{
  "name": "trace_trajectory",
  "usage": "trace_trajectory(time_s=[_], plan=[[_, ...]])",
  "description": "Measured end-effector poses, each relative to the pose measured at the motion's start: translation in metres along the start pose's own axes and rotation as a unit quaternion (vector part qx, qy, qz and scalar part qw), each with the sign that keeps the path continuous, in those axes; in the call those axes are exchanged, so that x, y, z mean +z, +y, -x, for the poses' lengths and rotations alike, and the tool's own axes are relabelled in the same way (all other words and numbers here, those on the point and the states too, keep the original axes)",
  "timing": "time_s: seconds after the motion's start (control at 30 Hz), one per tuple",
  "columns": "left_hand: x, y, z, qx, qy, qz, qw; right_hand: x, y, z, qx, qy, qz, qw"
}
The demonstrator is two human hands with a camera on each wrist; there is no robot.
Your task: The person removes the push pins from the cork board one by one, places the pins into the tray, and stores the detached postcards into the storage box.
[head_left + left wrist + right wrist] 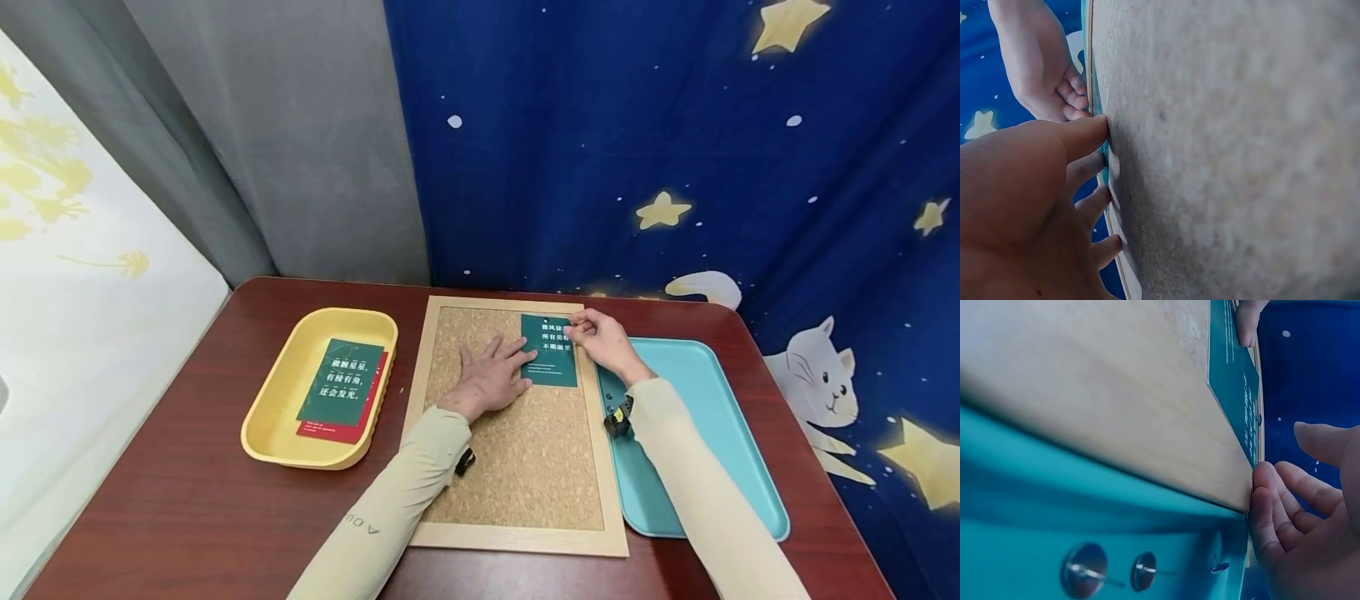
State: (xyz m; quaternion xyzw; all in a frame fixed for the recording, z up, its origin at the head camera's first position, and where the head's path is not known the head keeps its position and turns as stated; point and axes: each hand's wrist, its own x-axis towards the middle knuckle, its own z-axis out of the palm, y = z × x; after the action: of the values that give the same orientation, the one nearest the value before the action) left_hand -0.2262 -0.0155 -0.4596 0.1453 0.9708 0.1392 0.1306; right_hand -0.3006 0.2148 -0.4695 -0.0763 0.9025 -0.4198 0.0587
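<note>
A dark green card (550,371) with white writing lies on the upper right of a cork board (517,467) in a pale wooden frame. One dark thumbtack (546,320) shows at the card's top edge. With fingers spread, my left hand (489,379) presses on the cork, its fingertips over the card's left side. My right hand (603,340) is at the card's upper right edge, over the frame. In the right wrist view, the thumb (1319,439) stands apart from the loosely bent fingers (1263,503), which touch the frame's edge; nothing shows between them.
Right of the board, partly under my right forearm, is a blue tray (738,467) with several thumbtacks (1085,570). A yellow basket (262,429) on the left holds another green card (341,379) over a red card (337,432). Curtains hang behind the table (172,492).
</note>
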Motion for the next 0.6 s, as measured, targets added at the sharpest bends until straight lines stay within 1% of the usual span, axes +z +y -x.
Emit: trace_trajectory(time_s=[0.1, 0.27, 0.5, 0.6], plan=[[0.0009, 0.0007, -0.0012, -0.002, -0.002, -0.004, 1.0, 0.0004, 0.0025, -0.0022, 0.001, 0.005, 0.002, 1.0], [-0.0003, 0.0005, -0.0011, -0.003, -0.007, -0.004, 1.0, 0.0018, 0.0036, -0.0063, -0.001, 0.008, 0.023, 0.9997], [0.0004, 0.0001, -0.0009, -0.003, -0.009, -0.004, 0.9999, 0.0022, 0.0014, -0.0068, -0.008, -0.006, 0.036, 0.9993], [0.001, -0.0003, -0.0015, -0.001, -0.007, -0.003, 1.0, 0.0029, 0.0018, -0.0093, -0.015, -0.01, 0.052, 0.9985]])
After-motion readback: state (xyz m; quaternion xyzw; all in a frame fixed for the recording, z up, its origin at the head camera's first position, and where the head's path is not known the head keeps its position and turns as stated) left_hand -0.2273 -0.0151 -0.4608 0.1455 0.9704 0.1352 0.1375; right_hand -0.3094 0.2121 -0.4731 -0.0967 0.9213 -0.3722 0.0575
